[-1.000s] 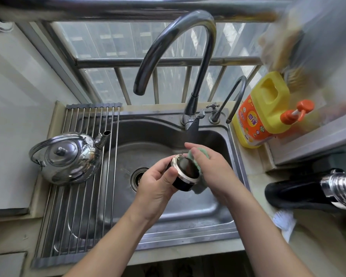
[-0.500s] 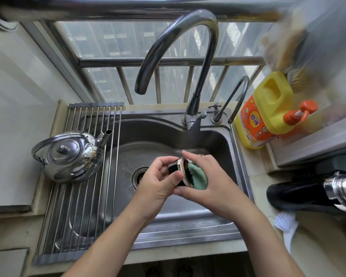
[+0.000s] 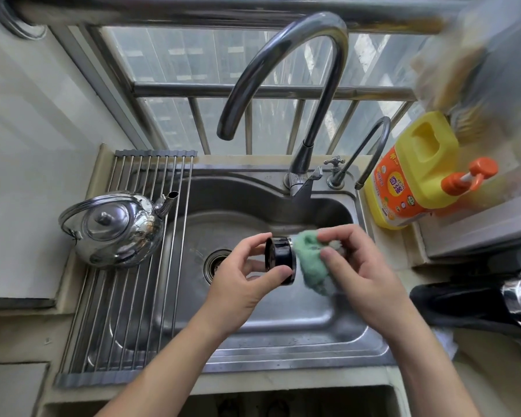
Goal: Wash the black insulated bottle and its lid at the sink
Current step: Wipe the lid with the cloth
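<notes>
My left hand [image 3: 241,275] grips the black lid [image 3: 280,260] on its side over the steel sink [image 3: 253,320], thumb below and fingers on top. My right hand [image 3: 358,266] pinches a green scouring cloth [image 3: 310,260] against the lid's right end. The black insulated bottle [image 3: 463,305] lies on its side on the counter at the right, its steel neck toward the frame edge.
The tall faucet [image 3: 286,70] arches over the basin, with no water running. A smaller tap [image 3: 370,145] stands beside it. A steel kettle [image 3: 115,227] sits on the roll-up drying rack [image 3: 127,311] at left. A yellow detergent jug [image 3: 415,170] stands at back right.
The lid has turned from facing the camera to lying sideways. My right hand moved the green cloth from behind the lid to its right end.
</notes>
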